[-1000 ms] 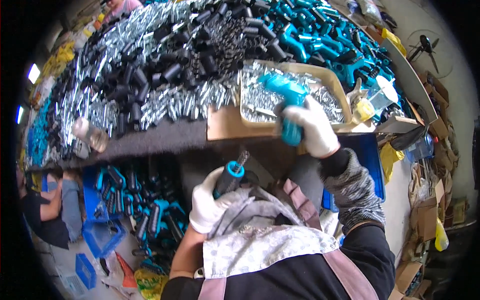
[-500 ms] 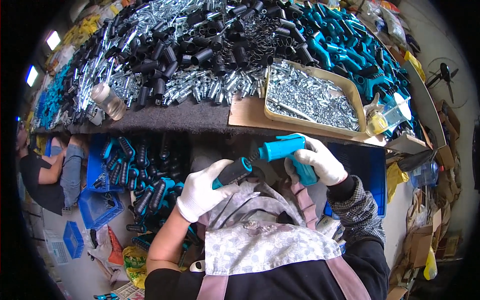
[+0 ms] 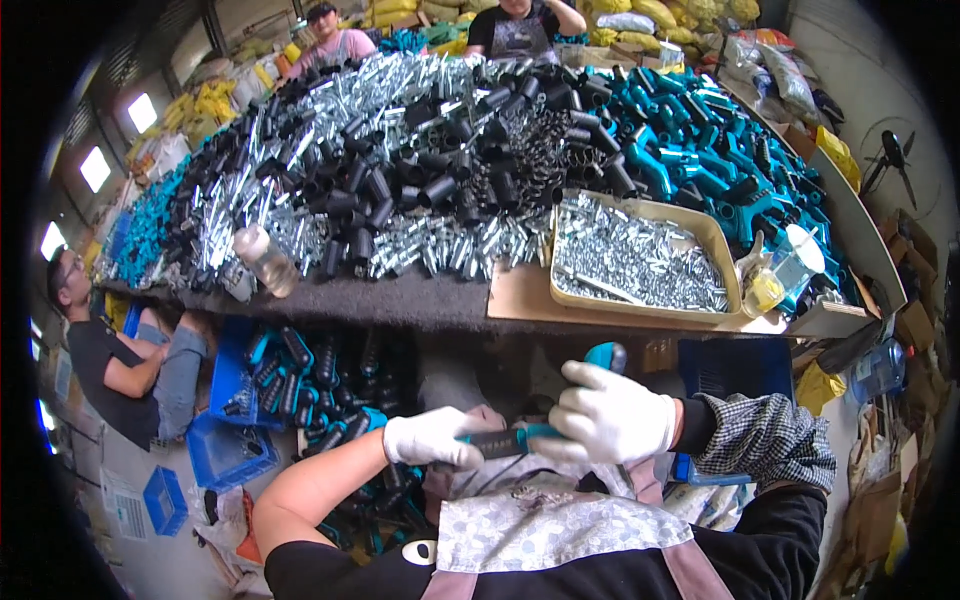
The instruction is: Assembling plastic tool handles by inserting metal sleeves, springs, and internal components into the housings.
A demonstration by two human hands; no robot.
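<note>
Both hands lowered to lap, left hand (image 3: 432, 439) and right hand (image 3: 612, 418) fingers clamped on teal tool (image 3: 520, 437)

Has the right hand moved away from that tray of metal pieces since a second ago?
Yes. The right hand has come down from the tray of metal pieces on the table to the lap, gripping the teal part.

Single head-worn fisheye, looking steeply down, close over lap, worktable (image 3: 440, 300) beyond
</note>
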